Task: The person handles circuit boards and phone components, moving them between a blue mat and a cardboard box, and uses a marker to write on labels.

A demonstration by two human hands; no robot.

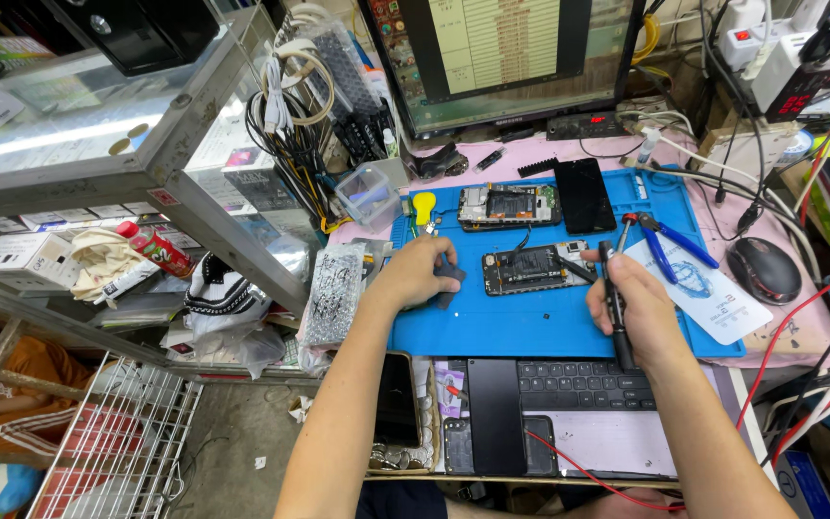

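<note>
On the blue mat (530,332) lies the opened phone (528,269). Left hand (417,274) grips a dark piece just left of it; right hand (631,303) grips a screwdriver (615,308) just right. Tweezers (665,240) lie beyond.

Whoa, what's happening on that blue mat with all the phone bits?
A person is working on an opened phone lying on a blue mat. The right hand holds a dark, pen-like tool, its tip close to the phone's right end. The left hand rests on the mat beside the phone, pinching a small dark piece. A second opened phone and a black screen panel lie farther back, and blue-handled pliers sit to the right.
</note>
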